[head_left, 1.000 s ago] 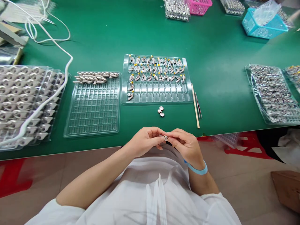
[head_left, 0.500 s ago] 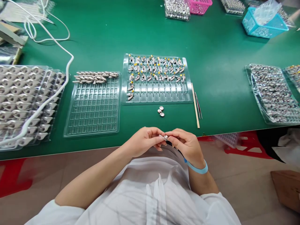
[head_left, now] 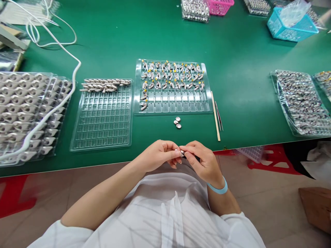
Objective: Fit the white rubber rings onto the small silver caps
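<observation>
Just off the table's front edge, my left hand [head_left: 161, 155] and my right hand [head_left: 203, 160] meet fingertip to fingertip. Between them is a small grey earbud housing [head_left: 182, 153], pinched by thumb and finger on both sides and mostly covered. Ahead of the hands, 3 loose earbud caps [head_left: 178, 123] lie on the green table. Beyond these sits a clear tray [head_left: 178, 107] with rows of grey earbud parts with yellow tips; its lower slots are mostly bare. To its right lie a thin wooden stick [head_left: 216, 119] and tweezers [head_left: 219, 116].
Left is another clear tray [head_left: 102, 125] with grey stem pieces [head_left: 104, 84] along its top. Stacked trays of shells [head_left: 15, 103] are farther left, crossed by a white cable [head_left: 77, 74]. Filled trays [head_left: 301, 100] lie right; blue [head_left: 292, 31] and pink [head_left: 221, 7] baskets stand behind.
My right hand has shifted slightly left and turned at the wrist, and its fingers cover the earbud housing differently. The left hand has barely moved. Trays and loose caps are unchanged.
</observation>
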Available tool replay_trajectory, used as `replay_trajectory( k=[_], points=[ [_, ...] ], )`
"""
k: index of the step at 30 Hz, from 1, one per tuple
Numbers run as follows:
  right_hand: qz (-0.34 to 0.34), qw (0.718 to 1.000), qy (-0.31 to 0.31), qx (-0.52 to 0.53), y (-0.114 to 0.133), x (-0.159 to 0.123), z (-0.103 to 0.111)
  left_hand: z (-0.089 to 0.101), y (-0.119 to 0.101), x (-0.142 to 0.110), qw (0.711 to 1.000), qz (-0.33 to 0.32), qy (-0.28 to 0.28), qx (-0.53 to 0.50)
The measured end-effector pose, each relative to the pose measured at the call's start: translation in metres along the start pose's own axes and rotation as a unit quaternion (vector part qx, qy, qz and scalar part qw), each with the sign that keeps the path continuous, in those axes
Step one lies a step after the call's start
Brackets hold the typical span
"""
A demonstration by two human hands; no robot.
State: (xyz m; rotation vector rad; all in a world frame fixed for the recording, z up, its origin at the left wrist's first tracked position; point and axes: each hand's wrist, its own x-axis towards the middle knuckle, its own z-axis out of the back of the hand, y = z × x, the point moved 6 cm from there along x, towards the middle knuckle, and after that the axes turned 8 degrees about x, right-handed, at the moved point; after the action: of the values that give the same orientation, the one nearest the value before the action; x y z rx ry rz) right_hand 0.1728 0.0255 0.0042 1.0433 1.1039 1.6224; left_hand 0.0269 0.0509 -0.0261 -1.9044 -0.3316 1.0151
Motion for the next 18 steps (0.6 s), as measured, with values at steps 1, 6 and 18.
replay_trajectory(
  k=[1, 6, 18],
  points=[
    [0.016, 1.000, 0.004, -0.020, 0.002, -0.001, -0.001, 0.000, 0.000, 0.000, 1.000, 0.002, -0.002, -0.002],
    [0.122, 0.982, 0.005, -0.142, 0.012, -0.004, -0.007, 0.002, 0.001, 0.000, 1.000, 0.010, -0.013, -0.018],
    [0.205, 0.943, -0.007, -0.263, 0.010, -0.005, -0.015, 0.004, 0.009, 0.003, 0.999, 0.008, -0.017, -0.045]
  ],
)
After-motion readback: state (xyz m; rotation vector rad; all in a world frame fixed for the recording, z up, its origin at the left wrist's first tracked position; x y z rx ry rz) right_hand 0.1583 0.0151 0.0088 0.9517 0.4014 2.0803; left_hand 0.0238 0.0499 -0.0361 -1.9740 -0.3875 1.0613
